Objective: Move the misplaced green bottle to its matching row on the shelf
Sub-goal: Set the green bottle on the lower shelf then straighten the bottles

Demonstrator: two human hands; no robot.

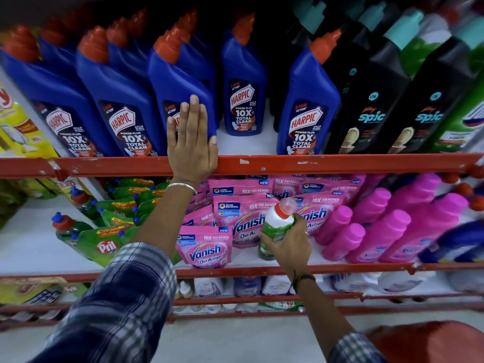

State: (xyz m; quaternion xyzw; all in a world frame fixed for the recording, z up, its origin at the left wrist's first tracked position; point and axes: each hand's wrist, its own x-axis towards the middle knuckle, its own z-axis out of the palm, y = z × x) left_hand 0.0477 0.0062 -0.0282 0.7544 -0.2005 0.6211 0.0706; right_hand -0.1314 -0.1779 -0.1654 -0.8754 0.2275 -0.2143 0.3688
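A green bottle (275, 226) with a white shoulder and red cap stands among the pink Vanish pouches (207, 248) on the middle shelf. My right hand (289, 244) is wrapped around its body. My left hand (191, 138) lies flat, fingers spread, against a blue Harpic bottle (180, 82) on the upper shelf, its palm over the red shelf rail (340, 163). Green bottles (461, 119) of a similar kind stand at the far right of the upper shelf, partly cut off by the frame edge.
Blue Harpic bottles fill the upper shelf's left, with a gap (246, 142) in front of one set further back; black Spic bottles (374, 100) stand to the right. Green Pril pouches (104, 244) sit left of the Vanish pouches, pink bottles (387, 229) right.
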